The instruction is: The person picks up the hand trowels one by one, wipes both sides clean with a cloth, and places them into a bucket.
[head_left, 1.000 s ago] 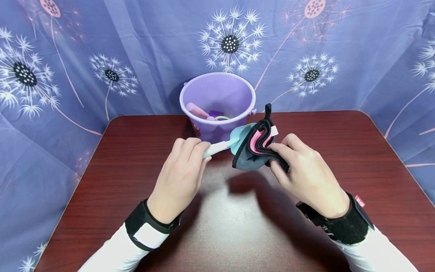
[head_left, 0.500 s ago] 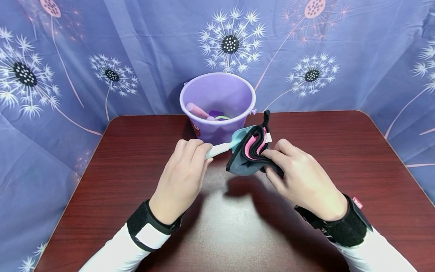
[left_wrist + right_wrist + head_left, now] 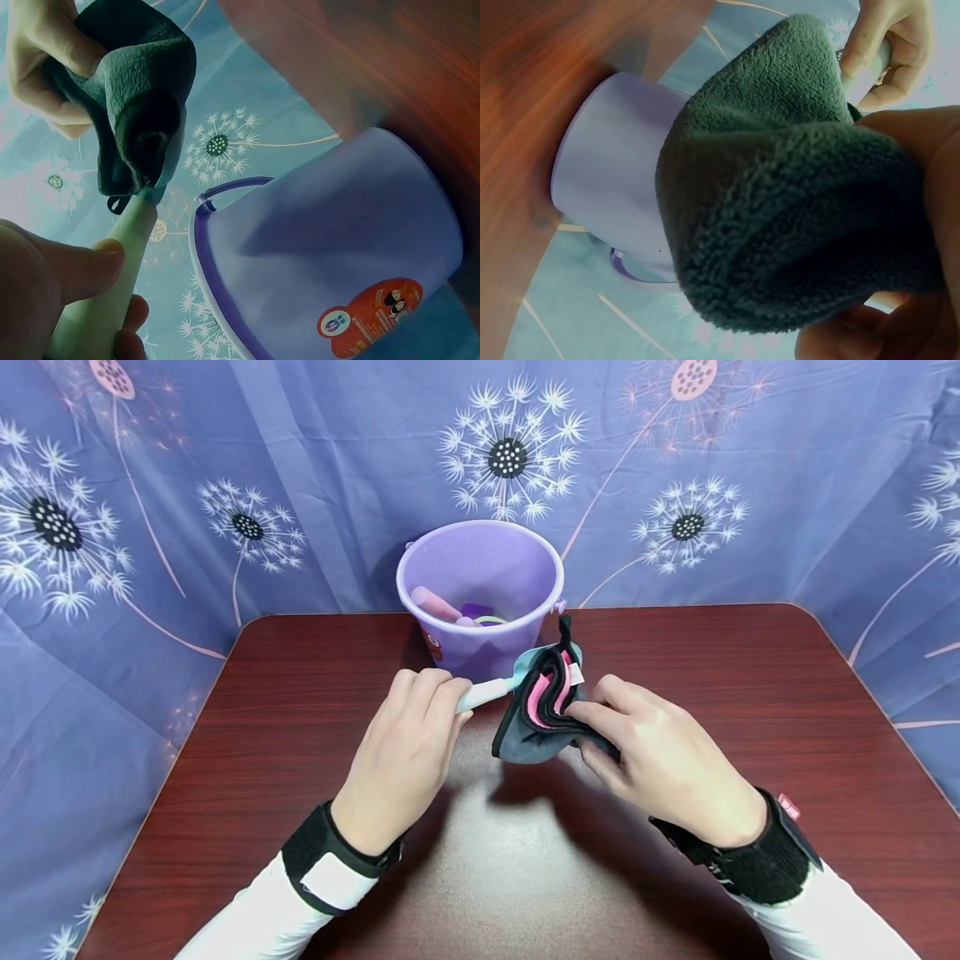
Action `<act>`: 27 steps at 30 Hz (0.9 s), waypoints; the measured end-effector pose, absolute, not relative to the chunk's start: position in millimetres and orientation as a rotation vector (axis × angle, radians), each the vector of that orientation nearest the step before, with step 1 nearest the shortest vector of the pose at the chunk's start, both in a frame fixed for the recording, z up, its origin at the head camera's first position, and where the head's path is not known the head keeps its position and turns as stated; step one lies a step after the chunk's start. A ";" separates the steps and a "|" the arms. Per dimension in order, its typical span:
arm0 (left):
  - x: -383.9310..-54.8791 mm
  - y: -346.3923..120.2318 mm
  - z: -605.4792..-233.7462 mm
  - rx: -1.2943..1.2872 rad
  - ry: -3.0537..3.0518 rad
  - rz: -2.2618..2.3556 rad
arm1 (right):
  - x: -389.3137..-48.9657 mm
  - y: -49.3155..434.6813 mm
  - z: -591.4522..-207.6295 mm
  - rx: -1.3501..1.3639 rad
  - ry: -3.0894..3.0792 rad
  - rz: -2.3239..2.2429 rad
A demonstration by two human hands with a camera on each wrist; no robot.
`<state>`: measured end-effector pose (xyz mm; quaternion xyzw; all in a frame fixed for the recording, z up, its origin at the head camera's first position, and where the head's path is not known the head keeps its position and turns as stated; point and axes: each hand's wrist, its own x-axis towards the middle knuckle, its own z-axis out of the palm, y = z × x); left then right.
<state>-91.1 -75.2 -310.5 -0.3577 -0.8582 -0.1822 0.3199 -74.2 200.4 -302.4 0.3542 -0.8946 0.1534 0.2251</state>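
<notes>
My left hand [image 3: 405,752] grips the white handle [image 3: 482,694] of a toy shovel, whose light blue blade [image 3: 527,662] points right. In my right hand [image 3: 660,752] is a folded cloth [image 3: 534,737], grey with black edging, pink inner layers, a small white tag and a black loop. The cloth lies against the blade and covers much of it in the head view. From the left wrist, the cloth [image 3: 154,82] wraps about the shovel's head beyond the handle [image 3: 109,277]. The right wrist view shows the plush cloth [image 3: 780,195] pinched between thumb and fingers.
Behind the hands a purple bucket [image 3: 480,647] stands at the table's far edge. Inside it lie a pink handle [image 3: 435,604] and other purple and green pieces. A blue dandelion-print curtain [image 3: 337,485] hangs around the dark red wooden table [image 3: 750,693].
My right hand has slid the cloth left and down along the blade, toward the handle. The left hand with the shovel has shifted only slightly right.
</notes>
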 end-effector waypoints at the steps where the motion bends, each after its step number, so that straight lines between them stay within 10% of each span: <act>1: -91.0 -75.2 -310.6 -0.940 -2.258 -0.478 | -74.2 200.5 -302.3 0.986 -2.464 0.416; 27: -90.6 -75.9 -309.4 -0.970 -2.292 -0.487 | -68.0 190.9 -274.7 1.101 -2.197 0.130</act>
